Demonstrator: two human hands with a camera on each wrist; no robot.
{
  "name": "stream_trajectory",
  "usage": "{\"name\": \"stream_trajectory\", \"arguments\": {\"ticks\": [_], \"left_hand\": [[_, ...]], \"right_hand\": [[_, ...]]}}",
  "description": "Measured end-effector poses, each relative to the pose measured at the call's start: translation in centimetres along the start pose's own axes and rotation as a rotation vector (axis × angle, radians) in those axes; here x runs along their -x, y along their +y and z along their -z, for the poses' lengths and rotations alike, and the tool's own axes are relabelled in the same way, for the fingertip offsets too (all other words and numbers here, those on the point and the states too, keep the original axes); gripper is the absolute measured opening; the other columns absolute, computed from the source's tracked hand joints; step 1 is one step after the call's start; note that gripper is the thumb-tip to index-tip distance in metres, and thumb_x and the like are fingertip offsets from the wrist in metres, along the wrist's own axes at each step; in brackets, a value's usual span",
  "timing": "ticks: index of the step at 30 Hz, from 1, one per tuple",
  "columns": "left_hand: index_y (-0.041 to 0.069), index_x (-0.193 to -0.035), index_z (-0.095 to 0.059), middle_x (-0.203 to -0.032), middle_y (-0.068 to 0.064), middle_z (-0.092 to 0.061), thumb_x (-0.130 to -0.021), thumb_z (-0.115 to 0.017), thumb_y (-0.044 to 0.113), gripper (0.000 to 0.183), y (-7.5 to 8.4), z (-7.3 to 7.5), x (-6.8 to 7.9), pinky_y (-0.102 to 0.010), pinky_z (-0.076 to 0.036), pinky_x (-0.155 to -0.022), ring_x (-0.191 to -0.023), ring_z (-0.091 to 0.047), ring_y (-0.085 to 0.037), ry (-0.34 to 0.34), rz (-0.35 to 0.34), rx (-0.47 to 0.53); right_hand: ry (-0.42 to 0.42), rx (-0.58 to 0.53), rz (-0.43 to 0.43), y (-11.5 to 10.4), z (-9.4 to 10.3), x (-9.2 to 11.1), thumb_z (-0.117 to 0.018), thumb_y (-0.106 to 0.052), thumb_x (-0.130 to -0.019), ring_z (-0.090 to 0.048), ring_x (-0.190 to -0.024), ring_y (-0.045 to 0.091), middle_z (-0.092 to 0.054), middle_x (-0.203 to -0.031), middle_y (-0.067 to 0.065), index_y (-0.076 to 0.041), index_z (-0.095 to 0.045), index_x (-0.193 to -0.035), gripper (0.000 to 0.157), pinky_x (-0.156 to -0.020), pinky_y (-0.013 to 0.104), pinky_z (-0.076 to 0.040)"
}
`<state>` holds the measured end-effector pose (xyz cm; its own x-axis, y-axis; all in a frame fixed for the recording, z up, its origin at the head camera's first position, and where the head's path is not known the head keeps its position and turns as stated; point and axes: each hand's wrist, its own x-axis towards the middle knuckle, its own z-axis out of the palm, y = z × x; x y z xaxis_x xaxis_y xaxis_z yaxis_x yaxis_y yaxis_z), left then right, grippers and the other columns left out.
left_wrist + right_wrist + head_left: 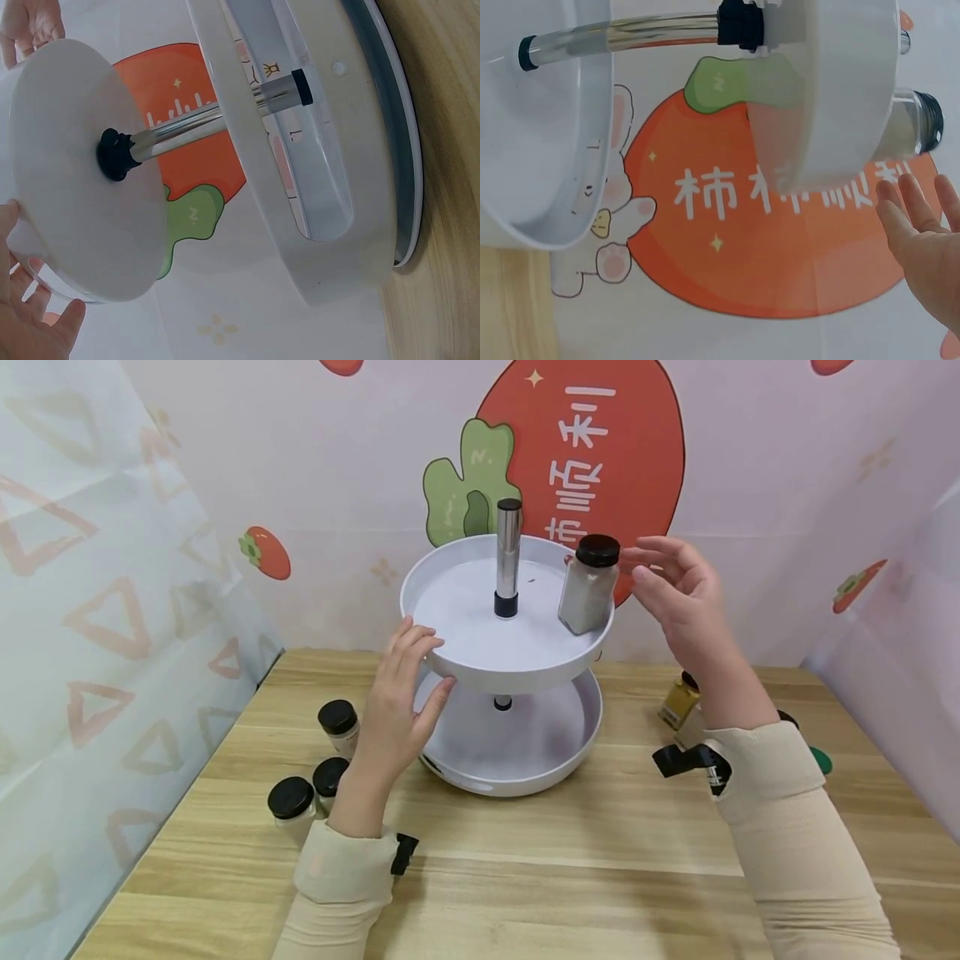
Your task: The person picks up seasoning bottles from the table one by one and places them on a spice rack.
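Observation:
A white two-tier round rack (pixel 510 681) with a metal post (pixel 508 552) stands on the table. On its upper tray, at the right, is a glass jar (pixel 587 593) with a black lid, seemingly filled with pale powder. My right hand (pixel 686 597) is beside this jar, fingers loosely bent and holding nothing; the right wrist view shows the jar (pixel 904 127) clear of the fingers. At the upper tray's left edge, my left hand (pixel 401 693) rests its fingertips against the rim, thumb spread apart. From below, the left hand (pixel 34 307) shows parted fingers by the tray (pixel 90 225).
Left of the rack stand several black-lidded jars (pixel 337 718), partly hidden by the left forearm. A small yellow bottle (pixel 679 702) and other containers, one with a green lid (pixel 821 760), are behind the right forearm. A printed cloth (pixel 337 460) hangs behind the wooden table (pixel 540 877).

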<state>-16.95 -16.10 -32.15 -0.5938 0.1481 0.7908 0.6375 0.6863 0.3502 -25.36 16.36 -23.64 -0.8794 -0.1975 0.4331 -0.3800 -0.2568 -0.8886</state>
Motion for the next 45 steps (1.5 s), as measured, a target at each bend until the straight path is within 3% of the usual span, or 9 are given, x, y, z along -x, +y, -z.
{"name": "stream_trajectory", "arguments": {"ticks": [9, 15, 25, 30, 38, 45], "left_hand": [[0.002, -0.13, -0.053, -0.138, -0.015, -0.052, -0.093, -0.067, 0.011, 0.041, -0.1, -0.1, 0.0, -0.04, -0.023, -0.128, -0.147, -0.033, -0.038, -0.001, -0.008, -0.004], [0.002, -0.129, -0.053, -0.138, -0.015, -0.053, -0.093, -0.067, 0.011, 0.04, -0.2, -0.2, 0.0, -0.04, -0.024, -0.128, -0.146, -0.034, -0.038, 0.008, -0.016, -0.005], [0.002, -0.129, -0.053, -0.138, -0.015, -0.052, -0.092, -0.068, 0.011, 0.041, -0.2, -0.2, -0.1, -0.04, -0.023, -0.128, -0.147, -0.033, -0.037, 0.011, -0.017, -0.001], [0.002, -0.129, -0.053, -0.138, -0.015, -0.053, -0.092, -0.067, 0.011, 0.04, -0.2, -0.2, -0.1, -0.04, -0.024, -0.128, -0.146, -0.033, -0.038, 0.015, -0.02, -0.004], [0.001, -0.129, -0.053, -0.138, -0.015, -0.053, -0.092, -0.067, 0.01, 0.04, -0.2, -0.2, -0.1, -0.04, -0.024, -0.128, -0.146, -0.033, -0.038, 0.013, -0.024, -0.003], [0.002, -0.129, -0.053, -0.138, -0.015, -0.053, -0.092, -0.067, 0.011, 0.04, -0.2, -0.3, 0.0, -0.04, -0.024, -0.128, -0.146, -0.033, -0.038, 0.015, -0.018, -0.004]], "right_hand": [[0.045, -0.118, 0.051, 0.1, 2.3, 2.8, -0.057, 0.0, -0.097, -0.064, -0.116, 0.021, -0.069, -0.118, 0.007, -0.001, -0.058, -0.126, 0.03, -0.102, 0.018, -0.053], [0.112, -0.144, 0.108, 0.2, 3.6, 5.1, -0.054, 0.007, -0.096, -0.068, -0.111, 0.023, -0.071, -0.114, 0.011, 0.004, -0.058, -0.125, 0.029, -0.101, 0.022, -0.054], [0.125, -0.166, 0.168, 0.5, 6.0, 8.4, -0.05, 0.012, -0.096, -0.069, -0.108, 0.024, -0.071, -0.115, 0.013, 0.01, -0.054, -0.127, 0.032, -0.097, 0.023, -0.057], [0.216, -0.15, 0.211, 0.3, 7.2, 9.6, -0.05, 0.014, -0.095, -0.071, -0.103, 0.026, -0.072, -0.112, 0.016, 0.015, -0.054, -0.125, 0.031, -0.09, 0.023, -0.06], [0.368, -0.265, 0.244, -0.1, 9.7, 11.3, -0.049, 0.017, -0.093, -0.071, -0.099, 0.032, -0.07, -0.109, 0.023, 0.018, -0.054, -0.121, 0.028, -0.087, 0.027, -0.062], [0.542, -0.144, 0.232, -0.2, 11.5, 12.7, -0.059, 0.013, -0.091, -0.072, -0.096, 0.027, -0.071, -0.107, 0.021, 0.019, -0.055, -0.12, 0.03, -0.085, 0.022, -0.062]]}}
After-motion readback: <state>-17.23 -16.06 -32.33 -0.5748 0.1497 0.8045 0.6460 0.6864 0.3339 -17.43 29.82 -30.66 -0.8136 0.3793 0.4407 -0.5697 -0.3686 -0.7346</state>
